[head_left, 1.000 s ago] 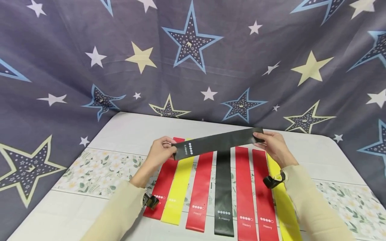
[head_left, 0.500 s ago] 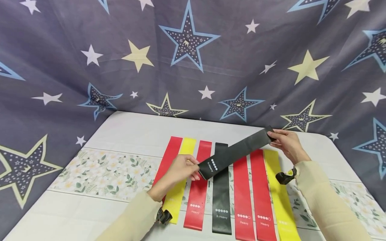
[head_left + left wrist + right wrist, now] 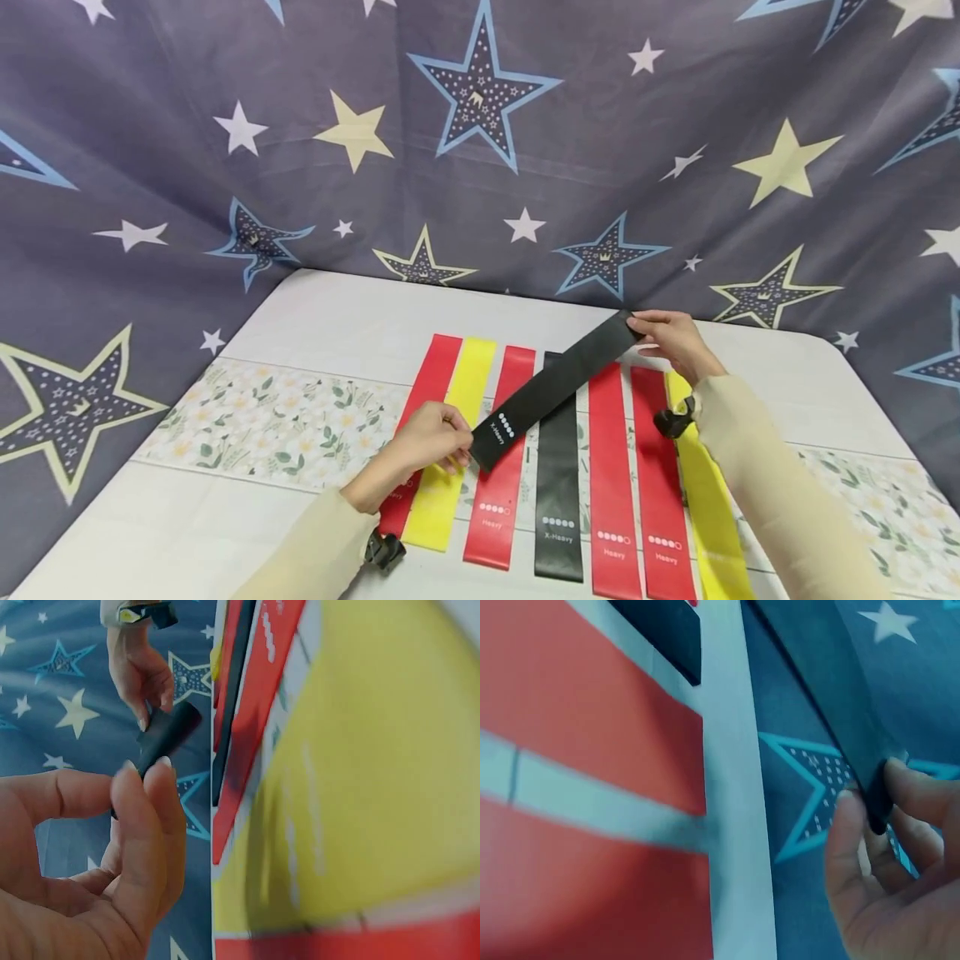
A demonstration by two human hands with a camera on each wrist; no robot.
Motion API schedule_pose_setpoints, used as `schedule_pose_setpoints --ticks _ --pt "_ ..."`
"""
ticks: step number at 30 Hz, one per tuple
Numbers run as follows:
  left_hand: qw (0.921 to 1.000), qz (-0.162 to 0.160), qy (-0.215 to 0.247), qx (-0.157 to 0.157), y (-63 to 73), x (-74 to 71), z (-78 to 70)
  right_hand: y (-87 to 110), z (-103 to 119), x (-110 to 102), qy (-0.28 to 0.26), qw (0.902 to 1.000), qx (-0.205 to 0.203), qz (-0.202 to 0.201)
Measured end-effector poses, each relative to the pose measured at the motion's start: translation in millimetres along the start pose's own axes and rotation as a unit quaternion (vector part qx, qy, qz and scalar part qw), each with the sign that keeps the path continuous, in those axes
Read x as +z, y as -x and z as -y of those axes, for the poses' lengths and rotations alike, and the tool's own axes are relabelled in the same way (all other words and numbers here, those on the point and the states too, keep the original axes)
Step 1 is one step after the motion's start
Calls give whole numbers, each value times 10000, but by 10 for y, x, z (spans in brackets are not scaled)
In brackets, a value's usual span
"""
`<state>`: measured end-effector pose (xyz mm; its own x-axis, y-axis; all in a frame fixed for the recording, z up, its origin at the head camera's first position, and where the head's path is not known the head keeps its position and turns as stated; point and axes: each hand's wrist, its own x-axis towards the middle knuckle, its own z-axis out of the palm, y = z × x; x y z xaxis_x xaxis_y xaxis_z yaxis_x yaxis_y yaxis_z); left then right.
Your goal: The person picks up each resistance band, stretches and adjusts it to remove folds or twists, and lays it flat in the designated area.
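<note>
A black resistance band (image 3: 558,387) marked X-Heavy is stretched out flat in the air, slanting from lower left to upper right. My left hand (image 3: 431,437) pinches its printed lower end between thumb and fingers. At the far upper end, my right hand (image 3: 671,337) grips the corner; the right wrist view shows thumb and fingertips on the band (image 3: 832,697). Beneath it lies another black X-Heavy band (image 3: 558,500), partly covered. A red Heavy band (image 3: 491,508) lies just left of that, its middle crossed by the held band.
On the left lie a red band (image 3: 431,371) and a yellow band (image 3: 435,517), partly behind my left hand. To the right are two red Heavy bands (image 3: 615,483) (image 3: 658,467) and a yellow band (image 3: 716,517) under the right forearm. A star-patterned curtain (image 3: 480,200) rises behind the white table (image 3: 360,308).
The held band has swung from nearly level to a steep slant. My left hand has come lower and toward me, while the right moved right, then back left.
</note>
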<state>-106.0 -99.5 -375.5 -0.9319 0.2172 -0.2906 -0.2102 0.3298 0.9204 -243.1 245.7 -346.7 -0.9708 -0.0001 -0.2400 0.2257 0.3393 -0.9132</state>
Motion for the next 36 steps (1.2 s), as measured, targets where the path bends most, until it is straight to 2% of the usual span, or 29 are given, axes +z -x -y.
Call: schedule_pose_setpoints --ticks 3,6,14,20,26,32,36 --pt "10000 65 30 -61 41 -62 33 -80 53 109 319 9993 -171 -1" --pt "9999 108 46 -108 82 -144 68 -159 102 250 301 9989 -338 -79" --pt "9997 -43 -182 -127 288 -500 217 -334 222 878 -579 9976 -354 -97" --pt "9994 201 -264 -83 455 -775 342 -385 305 1319 -881 9946 -527 160" --pt "9992 192 -251 -263 661 -1008 488 -426 376 1744 -882 9942 -584 189" --pt "9996 45 -120 -271 827 -1140 647 -466 456 2122 -750 9949 -656 163" --pt "9996 98 -17 -260 895 -1199 710 -442 541 2346 -523 9948 -849 219"
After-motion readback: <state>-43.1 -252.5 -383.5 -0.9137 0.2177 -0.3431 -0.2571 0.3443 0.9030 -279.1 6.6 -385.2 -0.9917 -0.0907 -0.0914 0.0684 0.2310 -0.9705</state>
